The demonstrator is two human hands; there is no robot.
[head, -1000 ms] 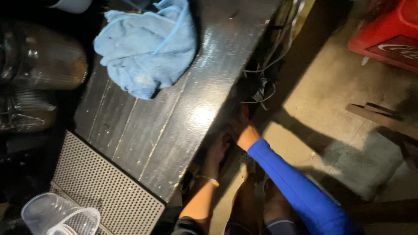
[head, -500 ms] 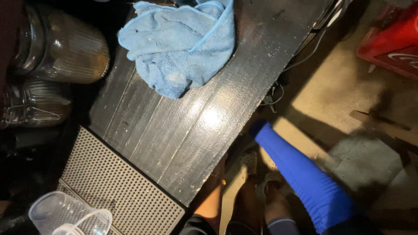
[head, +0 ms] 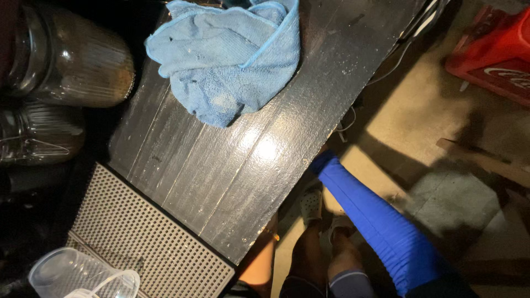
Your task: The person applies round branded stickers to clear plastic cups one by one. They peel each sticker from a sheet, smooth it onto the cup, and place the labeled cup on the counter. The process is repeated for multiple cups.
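Observation:
Neither of my hands shows: both arms reach under the near edge of a black wooden counter [head: 232, 165]. My right arm, in a blue sleeve [head: 381, 221], disappears beneath the edge at mid-frame. Lower down, my bare left forearm [head: 259, 265] with a thin band at the wrist also goes under the edge. A crumpled blue cloth [head: 226, 60] lies on the counter top, far from both arms. My feet in light shoes [head: 312, 204] stand on the floor below.
Two ribbed glass jars [head: 72, 66] stand at the left. A perforated mat [head: 138, 237] and a clear plastic cup [head: 72, 276] sit at the lower left. A red crate [head: 491, 49] stands on the concrete floor at upper right, with cables along the counter's far edge.
My hands, seen at the counter's edge a second ago, have slipped under it and out of sight. The view has shifted so the cloth and counter sit further right.

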